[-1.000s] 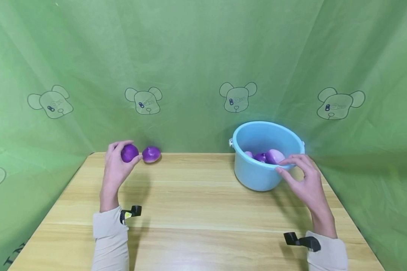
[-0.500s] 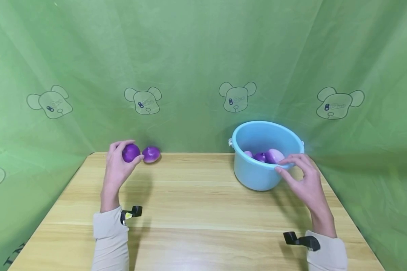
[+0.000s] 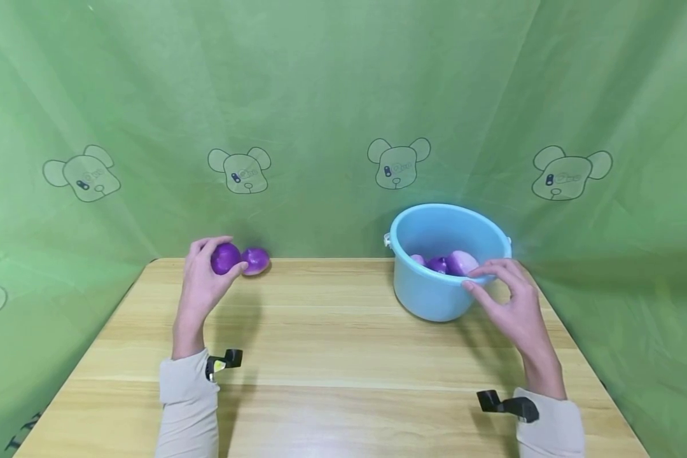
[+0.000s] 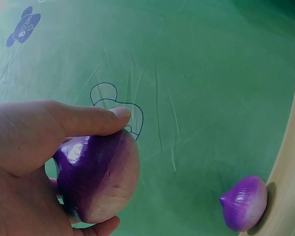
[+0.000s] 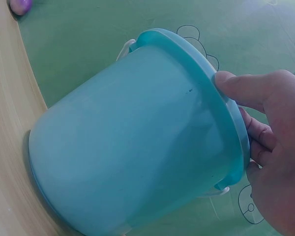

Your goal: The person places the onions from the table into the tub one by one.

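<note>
My left hand (image 3: 202, 283) holds a purple onion (image 3: 226, 259) between thumb and fingers, raised above the table's far left. In the left wrist view the thumb lies along one side of this onion (image 4: 101, 179), with fingertips showing on the other. A second purple onion (image 3: 256, 261) rests at the table's back edge, just right of the held one. The light blue bucket (image 3: 432, 296) stands upright at the back right. My right hand (image 3: 518, 308) pinches its near right rim, thumb outside and fingers inside. Several purple and pale onions (image 3: 462, 263) lie within the bucket.
A light wooden table (image 3: 320, 356) spreads below both hands. Green cloth (image 3: 320, 95) with printed bear heads hangs behind it and along both sides. White handle mounts (image 3: 387, 240) stick out from the bucket's rim.
My left hand has drifted slightly right with its onion, which now appears closer to the second onion. The right hand keeps its grip on the bucket's rim.
</note>
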The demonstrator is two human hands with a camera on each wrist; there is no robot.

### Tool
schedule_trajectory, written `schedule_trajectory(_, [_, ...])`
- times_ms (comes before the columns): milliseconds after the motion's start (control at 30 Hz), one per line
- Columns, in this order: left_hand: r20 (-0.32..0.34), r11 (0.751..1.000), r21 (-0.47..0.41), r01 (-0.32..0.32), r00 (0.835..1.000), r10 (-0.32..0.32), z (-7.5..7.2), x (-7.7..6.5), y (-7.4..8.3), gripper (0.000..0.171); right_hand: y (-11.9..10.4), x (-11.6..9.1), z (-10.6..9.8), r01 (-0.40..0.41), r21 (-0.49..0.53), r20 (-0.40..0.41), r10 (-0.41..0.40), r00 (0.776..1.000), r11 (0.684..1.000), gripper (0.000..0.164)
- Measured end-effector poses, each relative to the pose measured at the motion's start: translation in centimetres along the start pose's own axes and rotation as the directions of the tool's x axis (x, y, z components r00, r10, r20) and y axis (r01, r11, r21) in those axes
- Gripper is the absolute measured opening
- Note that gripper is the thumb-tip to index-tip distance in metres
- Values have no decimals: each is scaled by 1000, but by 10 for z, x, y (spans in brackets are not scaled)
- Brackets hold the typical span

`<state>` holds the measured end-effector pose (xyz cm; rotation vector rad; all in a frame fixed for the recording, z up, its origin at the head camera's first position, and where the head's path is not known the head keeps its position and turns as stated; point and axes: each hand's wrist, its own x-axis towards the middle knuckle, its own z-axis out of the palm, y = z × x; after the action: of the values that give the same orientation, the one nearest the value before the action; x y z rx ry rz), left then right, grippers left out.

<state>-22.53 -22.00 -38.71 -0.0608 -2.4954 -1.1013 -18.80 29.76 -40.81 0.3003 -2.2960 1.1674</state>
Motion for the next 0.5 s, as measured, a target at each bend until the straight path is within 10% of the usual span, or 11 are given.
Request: schedule_trajectory(500, [10, 999, -19, -32, 999, 32, 4, -1, 7, 58, 1, 0, 0, -6, 0, 3, 6, 1000, 1000, 20])
